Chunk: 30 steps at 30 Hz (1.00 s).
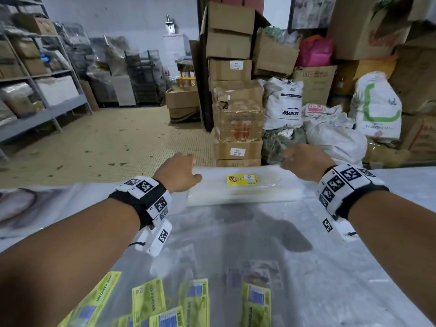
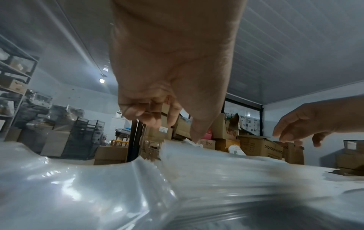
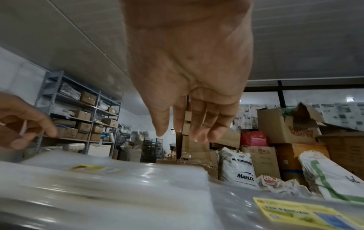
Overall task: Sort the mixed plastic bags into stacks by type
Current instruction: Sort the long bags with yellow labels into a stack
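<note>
With left hand [image 1: 179,172] and right hand [image 1: 304,161] loose-fingered, empty, over the clear bag stack [image 1: 245,187] at the tabletop's [image 1: 389,185] far edge, square ends evenly before releasing

Speckled tile floor [image 1: 113,138], grey shelving [image 1: 35,74], stacked cardboard boxes [image 1: 238,119], seemingly pale walls [image 1: 132,17].

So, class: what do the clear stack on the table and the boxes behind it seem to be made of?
Clear stack: thin glossy plastic film, probably; see-through, with bright glints and layered edges. Boxes: brown matte cardboard, judging by creased, torn corners and folded flaps.
</note>
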Motion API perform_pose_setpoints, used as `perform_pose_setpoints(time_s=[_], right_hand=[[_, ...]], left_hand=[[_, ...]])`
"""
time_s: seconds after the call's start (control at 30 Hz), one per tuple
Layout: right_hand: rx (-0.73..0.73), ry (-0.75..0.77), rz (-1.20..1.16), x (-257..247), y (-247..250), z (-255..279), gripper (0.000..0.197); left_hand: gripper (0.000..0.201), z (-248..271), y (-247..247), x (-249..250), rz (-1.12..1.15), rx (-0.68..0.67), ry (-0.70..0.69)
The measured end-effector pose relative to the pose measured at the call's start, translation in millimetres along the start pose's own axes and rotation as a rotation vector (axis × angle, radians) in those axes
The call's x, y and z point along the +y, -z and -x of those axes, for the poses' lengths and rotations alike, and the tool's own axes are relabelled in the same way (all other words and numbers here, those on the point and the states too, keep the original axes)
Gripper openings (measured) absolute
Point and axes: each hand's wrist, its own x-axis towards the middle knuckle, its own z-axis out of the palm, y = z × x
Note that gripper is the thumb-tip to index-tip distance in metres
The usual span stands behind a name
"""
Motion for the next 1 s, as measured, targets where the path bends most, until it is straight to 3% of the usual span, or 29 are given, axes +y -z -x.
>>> perform_pose_setpoints(time_s=[0.1,0.2,0.37,0.53,0.63,0.83,0.9,1.0], right_hand=[[0.012,0.08,-0.003,-19,2,41,0.029],[0.003,0.11,-0.02,-43,2,92,0.023],[-0.106,0.178,-0.045,-83,-4,185,0.032],[-0.178,0.189,-0.015,-108,-31,252,0.044],[-0.218,0.168,0.042,-125,-56,280,0.059],[-0.295,0.121,0.071,-154,-110,315,0.071],[-0.261,0.106,0.074,-159,-125,328,0.071],[-0.116,0.081,0.03,-161,-143,347,0.065]], left_hand=[[0.047,39,16,-1,-0.016,-0.002,-0.078],[0.048,90,34,-5,-0.05,-0.102,-0.119],[0.053,185,52,-20,-0.151,-0.274,-0.12],[0.069,267,34,-53,-0.184,-0.314,-0.057],[0.081,307,15,-73,-0.214,-0.306,0.026],[0.076,354,-31,-92,-0.153,-0.325,0.113],[0.08,364,-45,-90,-0.11,-0.277,0.135],[0.069,374,-64,-81,-0.084,-0.124,0.095]])
